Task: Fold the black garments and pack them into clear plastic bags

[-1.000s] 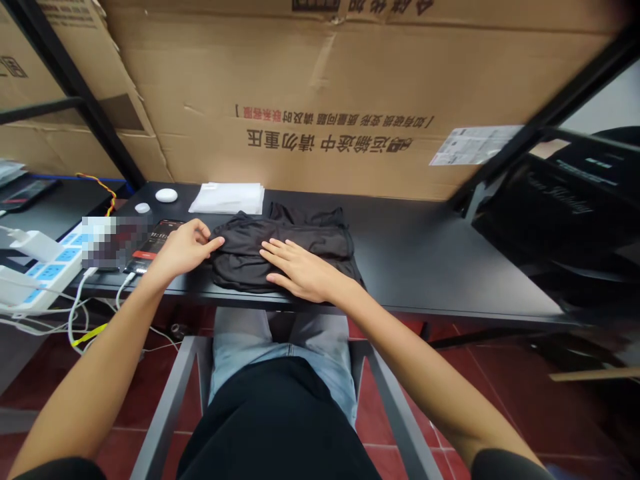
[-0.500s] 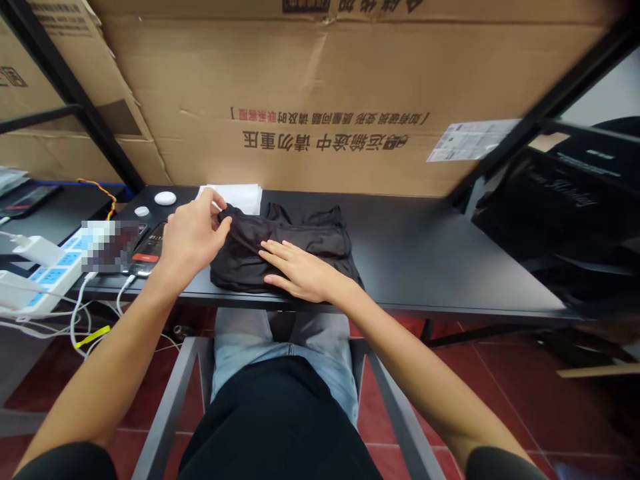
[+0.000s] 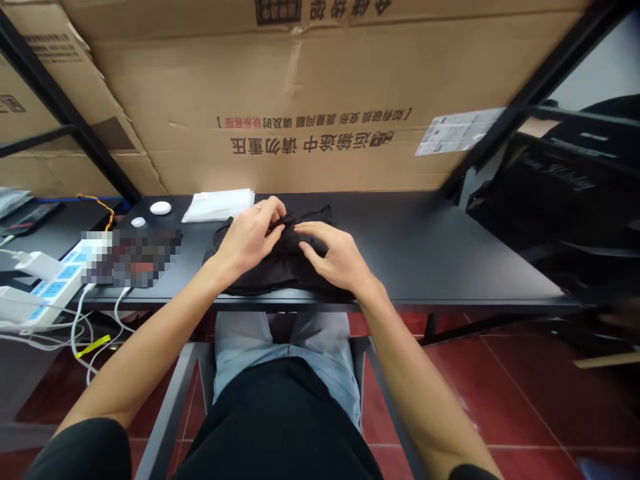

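A folded, rumpled piece of black cloth (image 3: pixel 270 275) lies along the front of the black desk; which kind of garment or bag it may be does not show. My left hand (image 3: pixel 253 235), a ring on one finger, is over its middle and pinches a raised fold between thumb and fingers. Just to the right, my right hand (image 3: pixel 340 257) grips a bulge of the same cloth, thumb below and fingers above. The two sets of fingertips are close together but apart. Part of the cloth is hidden under both hands.
White papers (image 3: pixel 220 205) lie behind the cloth. To the left are a white oval case (image 3: pixel 161 208), a small white lid (image 3: pixel 138 222), blurred-out devices on cables, and a power strip (image 3: pixel 60 273). A large cardboard sheet (image 3: pixel 320 80) stands behind the desk (image 3: pixel 450 260).
My left hand has moved right, from the cloth's left end to its middle. My right hand has lifted from lying flat and curled onto a fold. The cloth's upper part is bunched up.
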